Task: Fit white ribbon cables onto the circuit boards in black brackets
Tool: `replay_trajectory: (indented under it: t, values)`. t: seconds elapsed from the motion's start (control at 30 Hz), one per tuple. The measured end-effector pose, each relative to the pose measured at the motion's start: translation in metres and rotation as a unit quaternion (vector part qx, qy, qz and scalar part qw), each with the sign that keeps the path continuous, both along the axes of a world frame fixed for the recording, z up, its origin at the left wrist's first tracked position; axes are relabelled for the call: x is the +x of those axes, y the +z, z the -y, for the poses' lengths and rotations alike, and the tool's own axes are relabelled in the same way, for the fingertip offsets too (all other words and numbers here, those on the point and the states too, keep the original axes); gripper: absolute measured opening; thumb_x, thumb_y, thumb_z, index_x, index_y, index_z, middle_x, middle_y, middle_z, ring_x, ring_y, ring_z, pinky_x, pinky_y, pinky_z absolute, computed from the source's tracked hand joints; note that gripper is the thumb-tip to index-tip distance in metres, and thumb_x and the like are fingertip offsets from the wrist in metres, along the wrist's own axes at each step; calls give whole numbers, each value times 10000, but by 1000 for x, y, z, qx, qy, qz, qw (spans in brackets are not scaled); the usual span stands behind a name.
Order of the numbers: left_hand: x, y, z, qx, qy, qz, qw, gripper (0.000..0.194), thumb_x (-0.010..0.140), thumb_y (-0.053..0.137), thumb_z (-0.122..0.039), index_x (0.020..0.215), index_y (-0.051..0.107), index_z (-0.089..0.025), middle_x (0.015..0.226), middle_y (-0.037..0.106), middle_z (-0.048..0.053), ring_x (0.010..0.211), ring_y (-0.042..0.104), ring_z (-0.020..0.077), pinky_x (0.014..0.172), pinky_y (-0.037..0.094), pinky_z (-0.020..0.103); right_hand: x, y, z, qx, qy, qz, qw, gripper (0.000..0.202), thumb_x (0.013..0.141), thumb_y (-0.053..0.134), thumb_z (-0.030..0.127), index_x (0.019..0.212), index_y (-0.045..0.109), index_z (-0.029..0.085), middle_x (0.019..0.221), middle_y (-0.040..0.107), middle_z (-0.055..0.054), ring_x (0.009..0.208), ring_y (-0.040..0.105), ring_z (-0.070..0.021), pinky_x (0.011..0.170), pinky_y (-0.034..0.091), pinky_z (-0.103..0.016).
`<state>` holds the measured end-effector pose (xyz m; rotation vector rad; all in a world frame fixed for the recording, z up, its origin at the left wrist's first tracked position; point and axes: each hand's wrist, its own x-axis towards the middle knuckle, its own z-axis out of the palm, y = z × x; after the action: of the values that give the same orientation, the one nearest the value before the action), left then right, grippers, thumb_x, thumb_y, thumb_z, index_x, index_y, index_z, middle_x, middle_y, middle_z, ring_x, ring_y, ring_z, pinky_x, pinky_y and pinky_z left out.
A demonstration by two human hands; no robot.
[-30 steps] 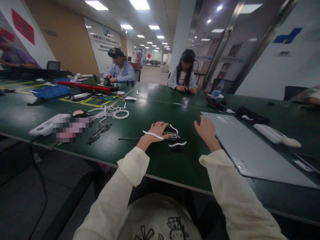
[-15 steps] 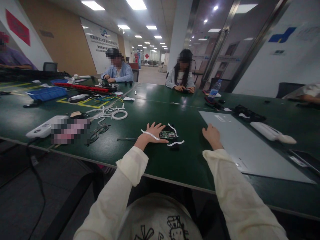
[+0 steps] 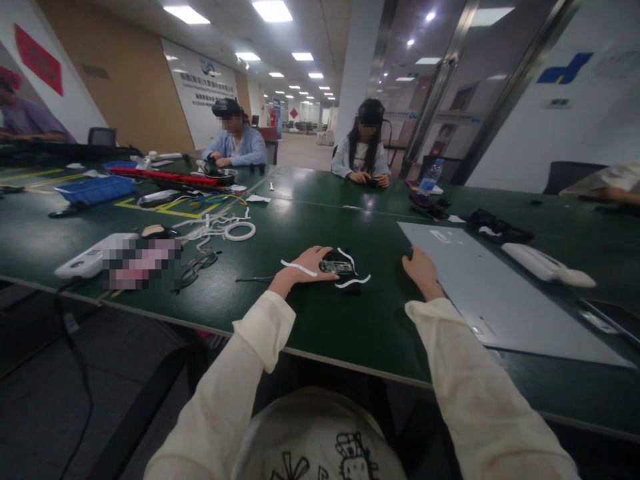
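A small black device with its green circuit board (image 3: 336,267) exposed lies on the table in front of me. My left hand (image 3: 307,263) is curled round its left side, fingers at the far edge and thumb at the near edge. White wavy strips (image 3: 353,281) show around the device, and another white strip (image 3: 299,267) crosses the back of my left hand. My right hand (image 3: 421,272) is closed beside the left edge of a grey board (image 3: 480,293); whatever its fingers pinch is too small to make out. Left of my left wrist lies a thin dark rod or cable (image 3: 254,279).
To the left are eyeglasses (image 3: 197,267), a white ring (image 3: 240,231) with white cords, a white power strip (image 3: 95,255) and a blue tray (image 3: 97,189). A bottle (image 3: 431,178) stands at the far right. Two people sit across the green table (image 3: 300,207).
My left hand's spread fingers have drawn together and curled round the device. The right hand has shifted very slightly left, staying closed by the grey board.
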<state>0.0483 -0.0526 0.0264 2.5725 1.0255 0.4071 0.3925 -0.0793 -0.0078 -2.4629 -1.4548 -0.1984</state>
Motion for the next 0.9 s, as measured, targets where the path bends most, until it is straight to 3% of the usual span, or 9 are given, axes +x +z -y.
replay_trajectory:
  t: [0.37,0.6,0.9]
  values:
    - [0,6,5,-35,12,36,999,920,671,537,-691,1410,228,-237,1416,297,111,1271,351,289,1028,326,400,-4,5,2,0,19,-2,1000,461,851,419,289,1252,491,73,1138,580,-171,1058,534,-252,856,414,-341]
    - [-1,11,3,42,66,109,991,858,701,565,-627,1398,254,-236,1320,378,116,1201,412,285,1007,339,428,-7,6,3,9,16,-9,1000,438,844,430,290,1218,526,84,1138,584,-161,1064,529,-249,865,407,-337]
    - [0,10,1,134,69,72,986,917,670,605,-616,1407,226,-224,1320,378,124,1269,302,305,1042,258,450,-20,12,4,59,27,-97,993,421,871,390,297,1236,522,133,1126,608,-124,1034,564,-231,885,412,-327]
